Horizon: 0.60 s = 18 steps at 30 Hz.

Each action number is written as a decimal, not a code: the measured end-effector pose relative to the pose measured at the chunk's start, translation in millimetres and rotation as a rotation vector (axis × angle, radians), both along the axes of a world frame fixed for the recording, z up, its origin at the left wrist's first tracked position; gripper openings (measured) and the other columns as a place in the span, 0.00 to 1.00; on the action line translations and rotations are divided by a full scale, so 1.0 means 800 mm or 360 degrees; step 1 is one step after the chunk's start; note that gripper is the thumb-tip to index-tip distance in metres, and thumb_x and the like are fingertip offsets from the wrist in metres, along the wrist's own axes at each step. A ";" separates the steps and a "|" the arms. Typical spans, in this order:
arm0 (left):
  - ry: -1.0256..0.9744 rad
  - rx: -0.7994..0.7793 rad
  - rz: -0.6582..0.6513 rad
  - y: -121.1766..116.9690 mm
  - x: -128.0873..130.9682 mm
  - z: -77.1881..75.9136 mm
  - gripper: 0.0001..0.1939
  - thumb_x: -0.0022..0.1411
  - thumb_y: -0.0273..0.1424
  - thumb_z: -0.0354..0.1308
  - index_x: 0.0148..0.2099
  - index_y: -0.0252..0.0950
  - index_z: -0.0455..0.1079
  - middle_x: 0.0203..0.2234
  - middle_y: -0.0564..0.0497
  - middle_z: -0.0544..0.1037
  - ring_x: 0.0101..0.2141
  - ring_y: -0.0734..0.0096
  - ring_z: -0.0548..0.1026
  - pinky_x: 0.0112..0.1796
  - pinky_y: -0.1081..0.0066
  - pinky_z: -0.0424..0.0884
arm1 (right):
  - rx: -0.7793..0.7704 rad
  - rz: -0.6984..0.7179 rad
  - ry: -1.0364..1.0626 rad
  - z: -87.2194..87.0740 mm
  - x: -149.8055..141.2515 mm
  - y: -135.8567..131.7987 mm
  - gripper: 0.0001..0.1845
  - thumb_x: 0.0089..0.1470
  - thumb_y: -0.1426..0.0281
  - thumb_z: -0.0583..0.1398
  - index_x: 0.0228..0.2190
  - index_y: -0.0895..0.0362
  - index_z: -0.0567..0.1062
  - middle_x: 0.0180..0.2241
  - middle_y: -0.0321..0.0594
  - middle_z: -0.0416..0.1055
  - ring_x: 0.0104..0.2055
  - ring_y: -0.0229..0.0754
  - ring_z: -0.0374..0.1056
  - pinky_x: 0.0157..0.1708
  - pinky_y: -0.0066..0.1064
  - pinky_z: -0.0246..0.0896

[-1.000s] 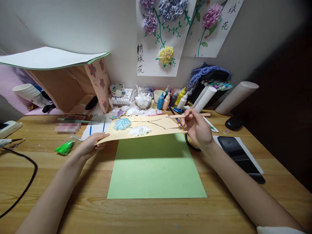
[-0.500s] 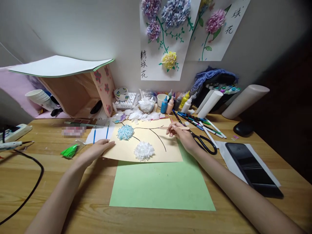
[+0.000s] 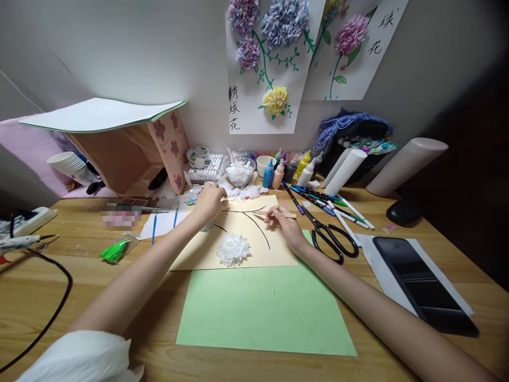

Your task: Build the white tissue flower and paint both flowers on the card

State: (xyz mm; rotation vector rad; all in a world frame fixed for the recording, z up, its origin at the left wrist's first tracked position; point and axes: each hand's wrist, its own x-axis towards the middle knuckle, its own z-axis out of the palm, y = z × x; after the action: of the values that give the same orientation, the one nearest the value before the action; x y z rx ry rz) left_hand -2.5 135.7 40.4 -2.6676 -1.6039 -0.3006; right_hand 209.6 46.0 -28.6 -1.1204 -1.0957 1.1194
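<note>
A cream sheet [image 3: 191,254] lies across the green paper [image 3: 262,313], with black curved stems drawn on it. A white crumpled-paper flower [image 3: 234,249] sits on its lower part. My left hand [image 3: 210,203] reaches over the sheet's upper left, fingers bent down by the white paper scraps [image 3: 246,191]; its fingertips are partly hidden. Beneath that wrist only a bit of the blue paper flower [image 3: 207,226] shows. Between the fingers of my right hand [image 3: 283,220] is a thin wooden craft stick [image 3: 259,214], its tip over the drawn stems.
Black scissors [image 3: 332,236] and several markers [image 3: 318,199] lie to the right, beside a phone [image 3: 421,286]. Paint bottles [image 3: 268,174] and a bowl of scraps [image 3: 238,172] stand at the back. Two brushes [image 3: 154,228] and a green packet [image 3: 116,249] lie left.
My left hand has left the sheet's left edge and moved up and right to the scraps, covering most of the blue flower. My right hand has shifted slightly, still holding the stick.
</note>
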 end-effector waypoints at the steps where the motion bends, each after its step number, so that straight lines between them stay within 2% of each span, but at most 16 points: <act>1: 0.0016 0.0006 -0.0048 0.009 0.007 -0.002 0.08 0.55 0.29 0.58 0.38 0.36 0.74 0.38 0.43 0.75 0.44 0.54 0.69 0.40 0.64 0.65 | 0.0006 -0.0007 0.0006 0.000 0.000 0.001 0.16 0.53 0.56 0.56 0.28 0.56 0.68 0.25 0.35 0.69 0.27 0.35 0.63 0.30 0.29 0.58; 5: 0.0042 0.0031 -0.0145 0.025 0.029 -0.009 0.07 0.53 0.28 0.59 0.35 0.34 0.76 0.35 0.42 0.76 0.42 0.54 0.69 0.39 0.64 0.64 | 0.0013 -0.0010 0.0049 0.000 0.000 0.002 0.16 0.53 0.55 0.55 0.28 0.56 0.67 0.24 0.35 0.69 0.26 0.35 0.62 0.29 0.29 0.58; 12: -0.0060 0.0040 -0.0093 0.030 0.037 -0.022 0.11 0.55 0.22 0.52 0.32 0.33 0.76 0.32 0.39 0.76 0.41 0.53 0.70 0.39 0.62 0.64 | 0.0009 -0.0014 0.0133 0.001 0.003 0.001 0.17 0.52 0.54 0.56 0.28 0.57 0.68 0.24 0.35 0.69 0.25 0.34 0.61 0.28 0.27 0.58; 15: -0.0153 -0.0020 -0.0072 0.029 0.030 -0.015 0.11 0.56 0.25 0.51 0.32 0.32 0.76 0.33 0.39 0.76 0.41 0.53 0.70 0.40 0.62 0.63 | 0.0017 -0.0014 0.0160 0.000 0.003 0.001 0.18 0.52 0.53 0.56 0.28 0.57 0.68 0.23 0.35 0.69 0.25 0.34 0.62 0.28 0.27 0.58; 18: -0.0278 -0.0132 -0.0051 0.020 0.021 0.000 0.11 0.58 0.28 0.52 0.33 0.31 0.75 0.33 0.41 0.77 0.39 0.56 0.71 0.40 0.63 0.63 | 0.0031 -0.0016 0.0175 0.001 0.003 0.002 0.19 0.50 0.52 0.57 0.27 0.56 0.68 0.21 0.34 0.68 0.25 0.34 0.62 0.27 0.27 0.58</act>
State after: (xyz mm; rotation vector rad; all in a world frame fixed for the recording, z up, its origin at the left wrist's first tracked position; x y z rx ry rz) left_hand 14.5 152.0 40.2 -2.8016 -1.6545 -0.4915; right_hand 212.0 47.3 -27.5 -1.0359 -1.0120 1.1464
